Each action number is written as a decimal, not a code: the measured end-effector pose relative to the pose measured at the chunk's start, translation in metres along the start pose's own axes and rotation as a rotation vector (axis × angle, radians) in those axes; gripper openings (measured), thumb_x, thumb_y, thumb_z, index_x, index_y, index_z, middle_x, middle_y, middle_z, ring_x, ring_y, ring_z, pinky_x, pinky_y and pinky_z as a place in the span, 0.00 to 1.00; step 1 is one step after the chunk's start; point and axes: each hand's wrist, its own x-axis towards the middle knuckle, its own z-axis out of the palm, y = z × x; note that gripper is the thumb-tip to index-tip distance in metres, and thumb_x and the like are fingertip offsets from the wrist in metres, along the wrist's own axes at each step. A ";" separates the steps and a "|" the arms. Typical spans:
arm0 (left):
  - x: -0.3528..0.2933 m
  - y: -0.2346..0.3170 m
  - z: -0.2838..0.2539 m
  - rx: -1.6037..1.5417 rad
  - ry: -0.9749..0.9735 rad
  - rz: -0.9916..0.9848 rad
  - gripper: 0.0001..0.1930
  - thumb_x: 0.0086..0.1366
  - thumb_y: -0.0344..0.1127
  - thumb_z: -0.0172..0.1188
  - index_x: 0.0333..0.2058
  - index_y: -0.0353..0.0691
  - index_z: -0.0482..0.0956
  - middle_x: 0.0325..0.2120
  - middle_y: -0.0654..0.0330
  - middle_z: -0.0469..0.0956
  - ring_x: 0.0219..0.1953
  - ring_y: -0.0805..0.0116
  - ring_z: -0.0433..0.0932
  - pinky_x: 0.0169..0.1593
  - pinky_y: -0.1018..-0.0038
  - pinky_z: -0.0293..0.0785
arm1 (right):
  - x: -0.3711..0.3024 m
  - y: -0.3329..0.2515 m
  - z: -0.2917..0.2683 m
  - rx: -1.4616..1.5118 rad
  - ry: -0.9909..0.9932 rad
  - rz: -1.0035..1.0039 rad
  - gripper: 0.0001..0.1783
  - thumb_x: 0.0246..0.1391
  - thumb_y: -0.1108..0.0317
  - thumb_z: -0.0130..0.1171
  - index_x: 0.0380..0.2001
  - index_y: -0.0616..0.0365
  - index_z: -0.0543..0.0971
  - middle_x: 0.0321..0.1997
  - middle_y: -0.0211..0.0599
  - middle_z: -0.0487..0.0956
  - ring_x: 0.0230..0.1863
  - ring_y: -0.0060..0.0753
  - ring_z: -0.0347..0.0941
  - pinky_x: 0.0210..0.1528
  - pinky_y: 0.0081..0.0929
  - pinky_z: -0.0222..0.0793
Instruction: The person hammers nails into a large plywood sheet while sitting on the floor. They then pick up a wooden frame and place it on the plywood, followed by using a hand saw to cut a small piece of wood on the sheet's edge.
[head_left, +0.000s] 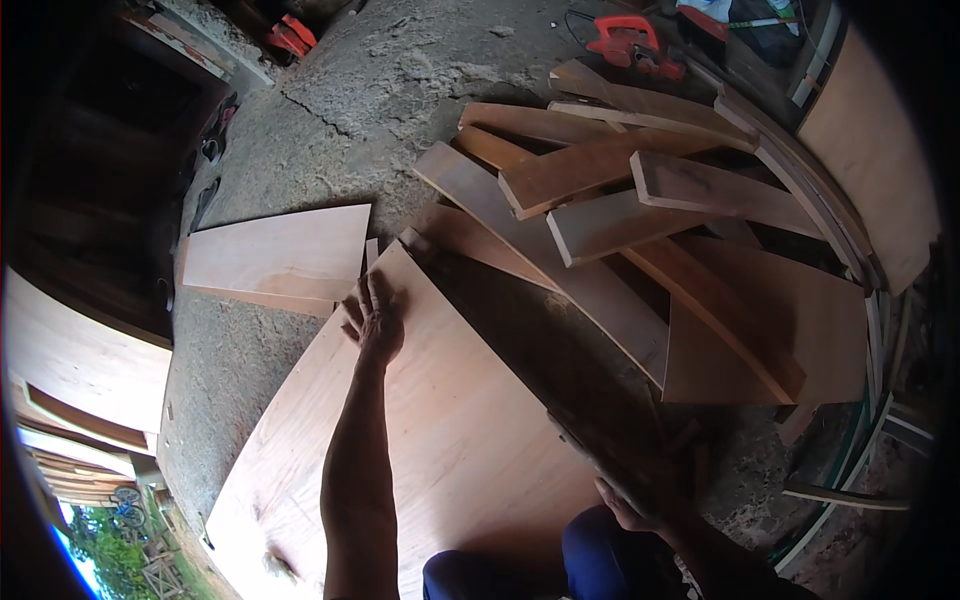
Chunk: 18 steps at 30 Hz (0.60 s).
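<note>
A large pale plywood sheet lies in front of me and reaches back to my knees. My left hand presses on it close to its far corner, with the fingers spread and nothing held. At the sheet's right edge, beside my knee, my right hand is curled in shadow. A dark, long, narrow thing runs from that hand along the edge; its kind is too dim to tell. Just beyond my left hand, a smaller plywood piece lies on the floor.
Several wooden boards are heaped on the rough concrete floor at the far right. Behind them sits a red power tool. A brown panel lies to the right. More plywood stands at the left.
</note>
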 end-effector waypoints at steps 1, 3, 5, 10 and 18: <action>-0.002 0.001 0.004 0.022 -0.001 0.002 0.37 0.76 0.61 0.35 0.76 0.63 0.34 0.78 0.68 0.29 0.77 0.39 0.24 0.71 0.33 0.26 | 0.014 -0.025 0.002 0.161 0.037 0.054 0.29 0.52 0.75 0.63 0.60 0.60 0.75 0.49 0.44 0.82 0.43 0.35 0.79 0.46 0.29 0.75; -0.009 0.000 0.012 0.008 -0.049 -0.022 0.36 0.76 0.61 0.35 0.76 0.63 0.33 0.78 0.68 0.28 0.77 0.40 0.23 0.71 0.33 0.26 | 0.080 -0.013 0.015 -0.313 0.088 -0.217 0.25 0.52 0.70 0.64 0.56 0.57 0.78 0.39 0.47 0.81 0.35 0.42 0.80 0.38 0.35 0.76; 0.008 -0.013 -0.001 0.014 -0.029 -0.032 0.37 0.76 0.61 0.35 0.76 0.64 0.32 0.78 0.70 0.26 0.77 0.42 0.23 0.71 0.33 0.25 | 0.179 -0.030 0.056 -0.434 0.216 -0.437 0.22 0.52 0.66 0.65 0.52 0.54 0.80 0.29 0.50 0.81 0.28 0.49 0.80 0.31 0.41 0.76; 0.007 0.000 -0.001 0.015 -0.076 -0.039 0.37 0.76 0.62 0.35 0.76 0.64 0.32 0.78 0.69 0.26 0.77 0.41 0.23 0.70 0.31 0.25 | 0.137 -0.016 0.040 -0.705 0.213 -0.385 0.23 0.53 0.63 0.65 0.53 0.51 0.81 0.32 0.46 0.85 0.31 0.50 0.83 0.38 0.41 0.79; 0.002 0.004 0.005 0.022 -0.013 0.001 0.37 0.76 0.61 0.36 0.76 0.60 0.34 0.78 0.69 0.29 0.77 0.40 0.25 0.71 0.32 0.27 | 0.113 0.023 0.027 -0.508 0.136 -0.361 0.28 0.51 0.70 0.66 0.59 0.56 0.77 0.36 0.44 0.84 0.33 0.37 0.82 0.36 0.33 0.77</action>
